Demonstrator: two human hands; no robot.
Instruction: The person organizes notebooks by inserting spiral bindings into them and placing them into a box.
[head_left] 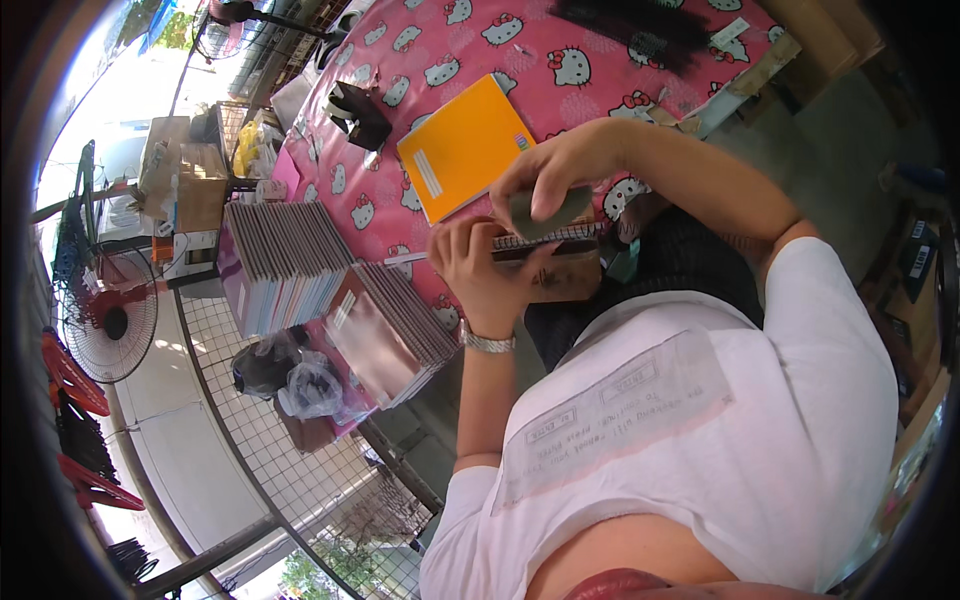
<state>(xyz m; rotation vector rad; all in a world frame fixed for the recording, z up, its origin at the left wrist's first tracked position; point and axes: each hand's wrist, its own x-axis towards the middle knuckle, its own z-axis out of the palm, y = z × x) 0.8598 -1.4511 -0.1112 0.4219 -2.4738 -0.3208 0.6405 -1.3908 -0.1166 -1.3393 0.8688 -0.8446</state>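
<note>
Head view: R hand (578, 160) pinches grn pad (563, 214) btwn thumb & fingers, just above coil (560, 236), nr table (365, 165) edge. L hand (486, 268) by brn box (572, 278), fingers curled, thumb apart; can't tell if gripping. Ylw notebook (465, 140) beyond.

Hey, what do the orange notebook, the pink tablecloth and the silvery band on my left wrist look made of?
Orange notebook: probably smooth card cover, with crisp, flat edges. Pink tablecloth: likely plastic or coated cloth, printed, with slight sheen. Silvery band: seemingly metal, shiny and segmented.
</note>
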